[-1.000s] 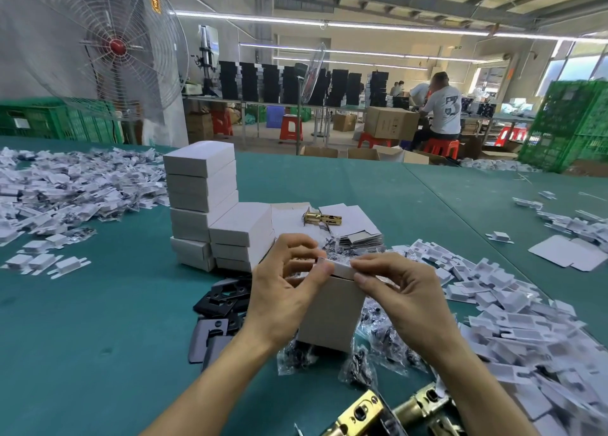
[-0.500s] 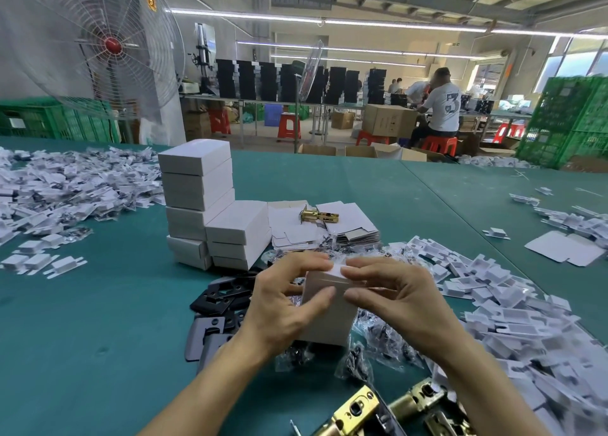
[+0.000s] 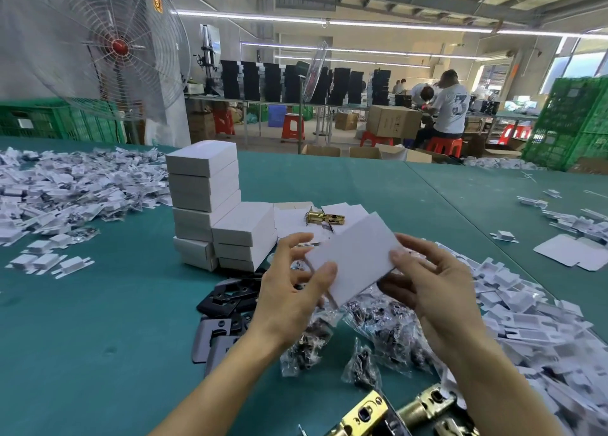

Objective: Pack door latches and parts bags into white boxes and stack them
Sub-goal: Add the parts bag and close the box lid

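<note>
**Q:** Grip status?

**A:** Both hands are on one white box, held clear of the table and tilted, broad face toward me. My left hand pinches its near-left corner, thumb on the face, fingers behind. My right hand pinches the right edge, thumb over, fingers curled under. No flap shows open, so I judge it closed. Contents unseen.

**Q:** Done so far?

**A:** A stack of white boxes stands beyond my left hand, well apart from it: a tall column with a shorter one touching it. The short column looks the likely place for this box.

**Q:** Left to do?

**A:** Plenty, by my estimate. Loose parts bags lie directly beneath my hands. Several door latches lie nearer me than my right wrist, at the bottom edge of view. One more brass latch rests on flat box blanks just beyond the held box. None of these is boxed yet. I cannot tell the total count required.
</note>
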{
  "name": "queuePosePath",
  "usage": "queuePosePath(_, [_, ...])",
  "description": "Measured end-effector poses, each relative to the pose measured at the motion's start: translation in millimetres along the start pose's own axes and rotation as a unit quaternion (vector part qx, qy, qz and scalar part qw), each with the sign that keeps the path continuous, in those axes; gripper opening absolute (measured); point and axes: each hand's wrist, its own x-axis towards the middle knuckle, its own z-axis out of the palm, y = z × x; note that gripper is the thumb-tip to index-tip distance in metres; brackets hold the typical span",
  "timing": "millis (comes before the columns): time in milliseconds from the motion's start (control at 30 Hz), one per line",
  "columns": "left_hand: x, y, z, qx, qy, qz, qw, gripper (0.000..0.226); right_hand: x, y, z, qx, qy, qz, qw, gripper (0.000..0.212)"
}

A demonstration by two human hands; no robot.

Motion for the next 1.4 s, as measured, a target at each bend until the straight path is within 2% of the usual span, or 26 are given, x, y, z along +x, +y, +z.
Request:
queuePosePath(67, [-4.2,5.0,5.1,0.071,-0.01,0.05,0.996,0.063,0.0,-2.3,1.9,0.054,0.028,0.046,0.997,0.017])
queuePosePath(133, [-7.7,7.2,10.9,0.168,-0.023,0.128,0.977,0.083,-1.9,-0.5,6.6,0.075,0.033,0.078,0.994,0.013])
queuePosePath(200, [-8.9,5.8,14.1,0.197,-0.027,0.154,0.968,0.094,-4.4,2.7,10.7,0.079,0.035,0.101,0.991,0.012])
queuePosePath(333, [-0.7,1.0,3.1,0.206,0.032,0.105,0.972,0.08,-11.6,5.8,19.3,0.059,-0.018,0.127,0.99,0.029])
queuePosePath(433, [16.8,-2.2,-11.3,0.214,0.144,0.065,0.964,0.08,-13.8,6.2,23.7,0.024,-0.082,0.142,0.986,0.043])
queuePosePath(500, [35.8,-6.4,-24.4,0.23,0.228,0.035,0.945,0.082,-14.4,4.8,23.9,0.001,-0.106,0.146,0.984,0.041])
queuePosePath(600, [66.5,-16.6,-47.5,0.227,0.313,-0.03,0.922,0.07,-14.2,4.1,21.5,-0.013,-0.122,0.151,0.981,0.045])
queuePosePath(700, [84.2,-24.4,-58.3,0.221,0.341,-0.071,0.911,0.067,-13.7,6.0,22.2,-0.029,-0.129,0.156,0.979,0.025])
queuePosePath(833, [87.6,-29.1,-54.6,0.323,0.299,-0.09,0.894,0.064,-13.1,9.1,21.8,-0.045,-0.133,0.164,0.976,0.017])
queuePosePath(933, [81.9,-29.8,-56.4,0.373,0.257,-0.074,0.889,0.055,-12.1,9.4,20.0,-0.055,-0.131,0.161,0.977,0.015])
queuePosePath(1033, [76.1,-32.1,-68.0,0.433,0.213,-0.048,0.874,0.056,-11.9,10.8,19.2,-0.075,-0.129,0.164,0.975,0.014])
queuePosePath(1200, [79.1,-21.1,-82.6,0.567,0.111,-0.06,0.814,0.063,-14.4,13.3,18.6,-0.159,-0.142,0.168,0.962,0.011])
queuePosePath(1300, [82.1,-10.7,-81.3,0.608,0.094,-0.075,0.784,0.057,-15.3,12.3,18.4,-0.193,-0.144,0.157,0.958,0.011])
queuePosePath(1333, [80.8,-8.9,-79.6,0.616,0.108,-0.056,0.778,0.055,-15.4,11.9,18.2,-0.2,-0.145,0.154,0.957,0.011])
queuePosePath(1400, [75.3,-7.6,-72.0,0.604,0.143,0.072,0.781,0.045,-15.7,10.8,17.7,-0.214,-0.145,0.146,0.955,0.01])
